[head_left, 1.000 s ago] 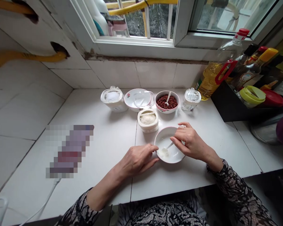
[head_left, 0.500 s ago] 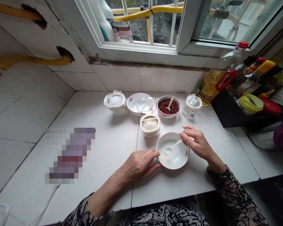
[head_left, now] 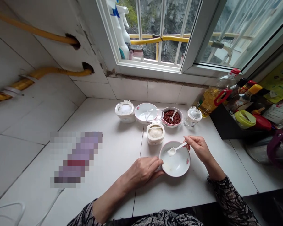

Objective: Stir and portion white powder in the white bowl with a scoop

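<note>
My left hand [head_left: 146, 169] grips the left rim of a white bowl [head_left: 180, 164] that has a pink edge. Pinched in my right hand [head_left: 196, 147] is a small white spoon [head_left: 180, 146], its head over the upper left of the bowl with white powder in it. A little white powder lies on the bowl's left inner side. Just behind the bowl stands a square jar [head_left: 155, 134] of pale grains, its clear lid raised.
At the back are a lidded jar of white powder [head_left: 124, 110], a shallow white bowl [head_left: 141, 113], a bowl of red-brown grains [head_left: 172, 118] and a clear jar [head_left: 193, 116]. An oil bottle [head_left: 208, 102] and a black rack [head_left: 223, 125] stand right. A blurred purple object [head_left: 79, 157] lies left.
The view has shifted, so the counter things appear lower. The spoon has risen slightly toward the bowl's far side, still in my right hand. My left hand stays on the rim.
</note>
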A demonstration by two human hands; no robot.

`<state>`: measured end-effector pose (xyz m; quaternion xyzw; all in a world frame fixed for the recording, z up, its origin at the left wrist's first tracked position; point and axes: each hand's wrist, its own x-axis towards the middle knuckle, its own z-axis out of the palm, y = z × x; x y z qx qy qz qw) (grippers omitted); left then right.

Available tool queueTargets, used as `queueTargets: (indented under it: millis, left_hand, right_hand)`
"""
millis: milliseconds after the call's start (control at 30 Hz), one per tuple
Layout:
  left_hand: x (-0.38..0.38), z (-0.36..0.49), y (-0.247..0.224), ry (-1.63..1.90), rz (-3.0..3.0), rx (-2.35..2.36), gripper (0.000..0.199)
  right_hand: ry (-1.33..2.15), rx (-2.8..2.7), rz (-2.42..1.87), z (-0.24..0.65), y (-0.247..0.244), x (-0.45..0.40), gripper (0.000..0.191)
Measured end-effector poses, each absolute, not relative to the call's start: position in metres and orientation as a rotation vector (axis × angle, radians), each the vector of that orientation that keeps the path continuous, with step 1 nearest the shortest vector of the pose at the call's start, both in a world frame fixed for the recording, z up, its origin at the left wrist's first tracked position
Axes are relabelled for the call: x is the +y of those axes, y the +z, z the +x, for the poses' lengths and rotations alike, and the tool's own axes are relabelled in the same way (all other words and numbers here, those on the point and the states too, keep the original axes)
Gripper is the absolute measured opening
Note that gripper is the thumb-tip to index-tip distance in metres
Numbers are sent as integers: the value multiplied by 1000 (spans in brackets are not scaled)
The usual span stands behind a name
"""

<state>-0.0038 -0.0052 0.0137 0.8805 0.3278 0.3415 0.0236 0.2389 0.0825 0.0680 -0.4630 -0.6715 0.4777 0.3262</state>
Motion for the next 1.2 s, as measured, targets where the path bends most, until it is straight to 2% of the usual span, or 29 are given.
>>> queueTargets:
  millis: [233, 467, 633, 767, 900, 1000, 1200]
  left_hand:
    - [-5, -4, 13, 1083, 2748, 1035, 28]
    - [-5, -4, 13, 1049, 2783, 1062, 34]
    - [-5, -3, 13, 1050, 2794, 1082, 37]
    - [-5, -3, 14, 1062, 2796, 1083, 37]
    - [-5, -5, 16, 1063, 2802, 1070, 32]
    - [-6, -6, 17, 1042, 2791, 1073, 28]
    - [-7, -8, 16, 1024, 2798, 1076, 26]
  right_hand:
    - [1011, -1838, -1159, 223, 99, 92, 57]
    - [30, -2136, -819, 184, 111, 97, 34]
    - [-317, -2358, -613, 179, 101, 94, 24]
    - [-305, -2254, -627, 189, 110, 90, 23]
    - [-47, -2307, -767, 203, 116, 82, 31]
    - [143, -2414, -858, 214, 110, 72, 35]
    - [234, -2601, -863, 218, 87, 54, 35]
